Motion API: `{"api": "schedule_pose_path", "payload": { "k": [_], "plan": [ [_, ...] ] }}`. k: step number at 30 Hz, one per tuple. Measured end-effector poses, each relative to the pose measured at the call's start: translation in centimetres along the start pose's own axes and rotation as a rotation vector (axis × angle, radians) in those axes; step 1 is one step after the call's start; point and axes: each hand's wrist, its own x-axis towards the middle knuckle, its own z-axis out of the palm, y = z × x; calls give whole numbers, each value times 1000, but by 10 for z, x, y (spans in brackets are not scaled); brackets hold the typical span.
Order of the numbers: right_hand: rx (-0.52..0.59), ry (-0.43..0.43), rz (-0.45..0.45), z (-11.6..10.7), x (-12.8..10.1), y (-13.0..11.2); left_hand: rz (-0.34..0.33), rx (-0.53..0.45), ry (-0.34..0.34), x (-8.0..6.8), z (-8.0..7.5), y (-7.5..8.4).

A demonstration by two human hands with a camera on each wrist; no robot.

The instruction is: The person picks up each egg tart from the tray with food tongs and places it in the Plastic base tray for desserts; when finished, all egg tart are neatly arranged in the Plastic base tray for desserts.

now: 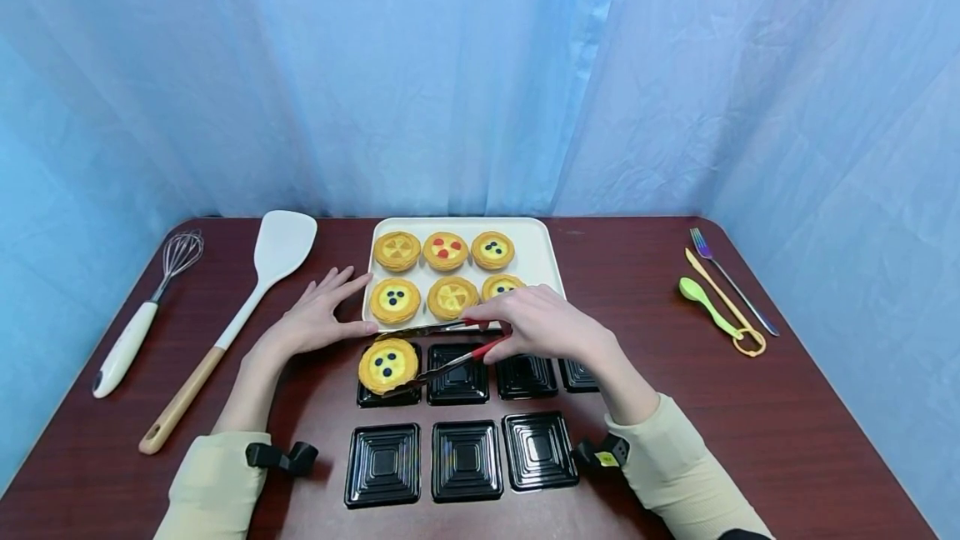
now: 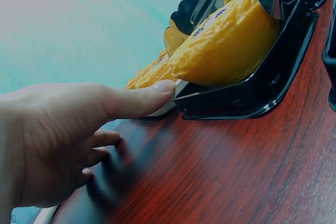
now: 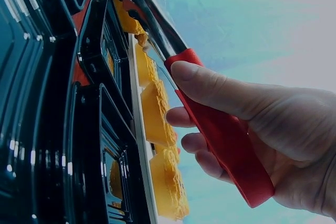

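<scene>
Here, the right hand (image 1: 546,322) grips tongs (image 1: 453,364), partly hiding the tray's (image 1: 536,248) near-right tart (image 1: 497,282). The left hand (image 1: 318,315) spreads its fingers at left.

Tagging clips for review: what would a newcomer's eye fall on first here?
Probably the round golden tart with dark blue spots, left of centre in the head view, between red-handled metal tongs in the right hand's grip. Behind it, six more tarts sit in two rows on a rectangular white tray.
</scene>
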Motion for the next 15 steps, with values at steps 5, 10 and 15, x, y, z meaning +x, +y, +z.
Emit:
{"api": "schedule_pose_path", "payload": {
  "k": [5,10,15],
  "plan": [
    [-5,6,-7,0,0,0,0,2,0,0,0,1],
    [-8,5,-6,0,0,1,-13,16,6,0,1,2],
    [-11,1,-1,-1,0,1,-15,16,7,0,1,2]
  ]
}}
